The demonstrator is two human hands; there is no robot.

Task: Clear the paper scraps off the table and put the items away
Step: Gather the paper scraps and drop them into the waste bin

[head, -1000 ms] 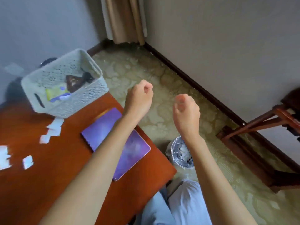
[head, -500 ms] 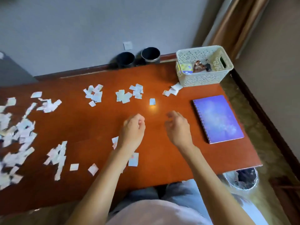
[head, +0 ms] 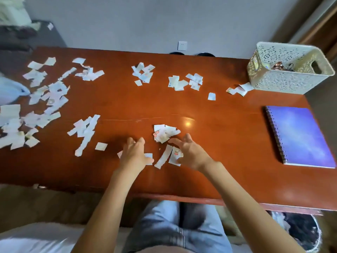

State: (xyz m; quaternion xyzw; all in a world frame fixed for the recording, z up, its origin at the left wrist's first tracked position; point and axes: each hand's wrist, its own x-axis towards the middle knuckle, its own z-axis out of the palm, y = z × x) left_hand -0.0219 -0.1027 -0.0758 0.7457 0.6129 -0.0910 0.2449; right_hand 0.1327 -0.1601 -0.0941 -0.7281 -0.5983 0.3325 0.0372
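Two hands, left hand and right hand, are flanking paper scraps on the tabletop, fingers spread, gripping nothing.

switch plate: on grey wall | curtain: top right corner

White paper scraps all over the counter: dense heap far left, small clusters along the back, one little pile centre-front. Purple spiral notebook closed, flat, right side. White perforated basket upright in the back-right corner, a few scraps just beside its base.
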